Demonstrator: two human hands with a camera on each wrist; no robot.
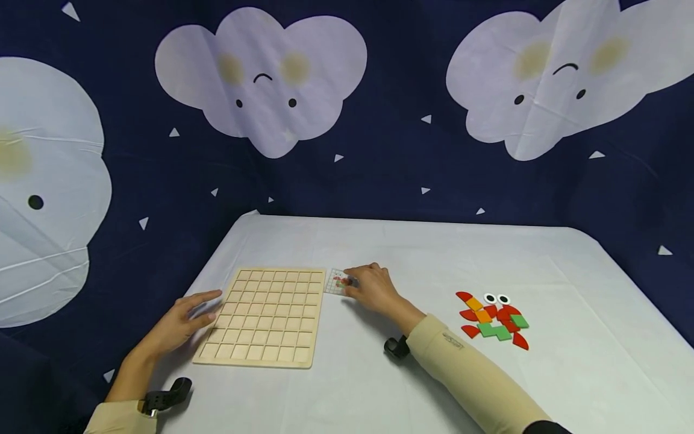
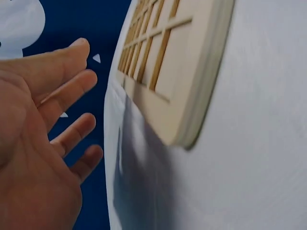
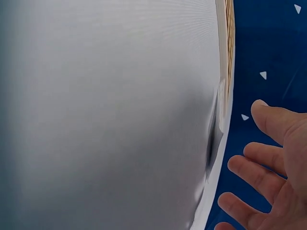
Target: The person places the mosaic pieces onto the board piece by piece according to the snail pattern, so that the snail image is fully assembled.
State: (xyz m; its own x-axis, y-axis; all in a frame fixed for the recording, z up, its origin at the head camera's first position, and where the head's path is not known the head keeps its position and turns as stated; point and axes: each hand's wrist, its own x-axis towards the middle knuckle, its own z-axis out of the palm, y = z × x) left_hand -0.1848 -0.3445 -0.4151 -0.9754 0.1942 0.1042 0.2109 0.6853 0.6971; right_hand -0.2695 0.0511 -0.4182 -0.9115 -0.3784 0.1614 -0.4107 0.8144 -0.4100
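A light wooden board (image 1: 264, 318) with a grid of shallow square recesses lies flat on the white table. My left hand (image 1: 176, 325) is at the board's left edge, fingers extended; the left wrist view shows its palm and spread fingers beside the board's corner. Against the board's upper right side lies a small card (image 1: 334, 282) with a grid and a colourful picture. Over the card's right part, my right hand (image 1: 374, 288) covers some of it. Its fingers (image 3: 261, 179) and thumb appear apart in the right wrist view, with nothing gripped between them.
Red, orange and green flat pieces (image 1: 494, 331) lie grouped on the right of the table, two white eye discs (image 1: 503, 299) above them. A white cloth covers the table (image 1: 379, 386). Behind it hangs a dark blue curtain (image 1: 390, 181) with clouds.
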